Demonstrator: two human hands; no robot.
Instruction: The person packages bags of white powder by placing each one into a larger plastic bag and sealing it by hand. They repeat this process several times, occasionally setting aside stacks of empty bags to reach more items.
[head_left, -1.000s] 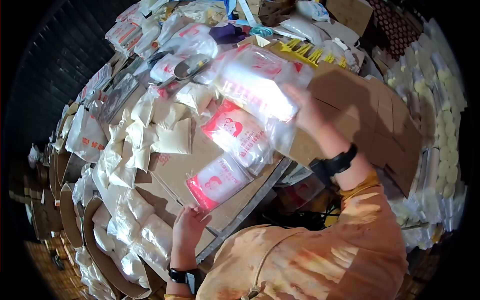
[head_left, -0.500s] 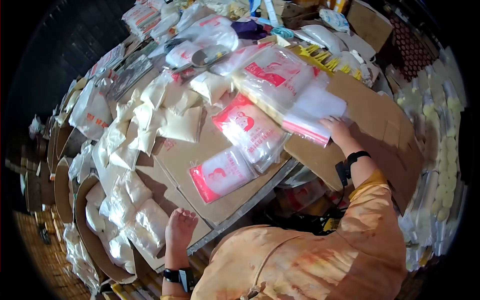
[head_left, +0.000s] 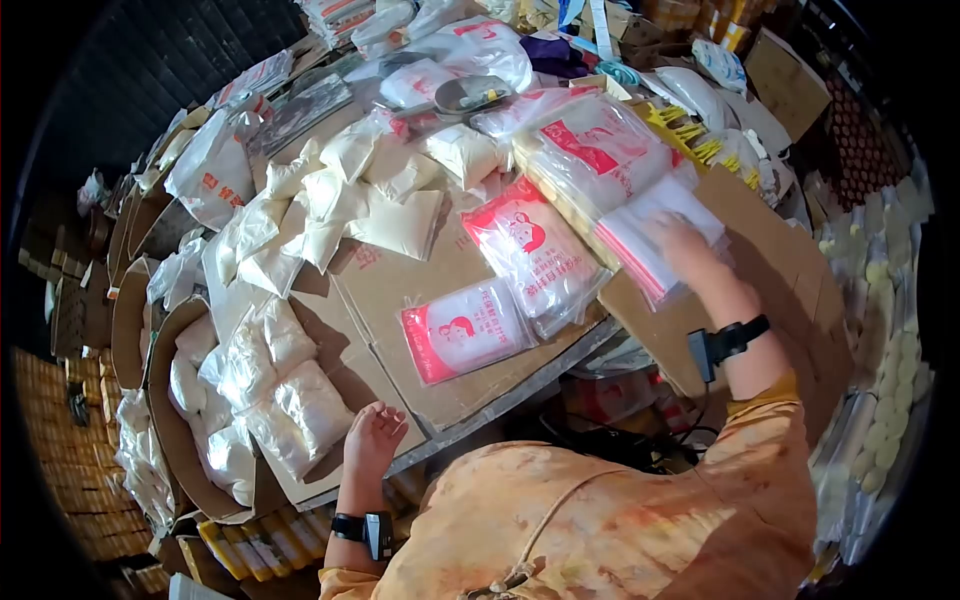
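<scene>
My right hand rests on a stack of clear zip bags with red edges; its fingers are blurred, so their grip is unclear. Near the table's front edge, my left hand is held palm up with curled, slightly parted fingers and nothing in it. Between the hands lie a small red-and-white packet of bags and a larger one. A big clear pack with a red print sits behind the stack. Filled pouches of pale powder are heaped on the cardboard at left.
A cardboard box holding white pouches stands at the left front. A metal scoop lies behind the powder pouches. Yellow ties are at the back right. Long bags of pale round items stand at far right.
The view has shifted, so the table's contents appear farther right. My right hand has moved further over the stack of zip bags. My left hand remains empty near the table's edge.
</scene>
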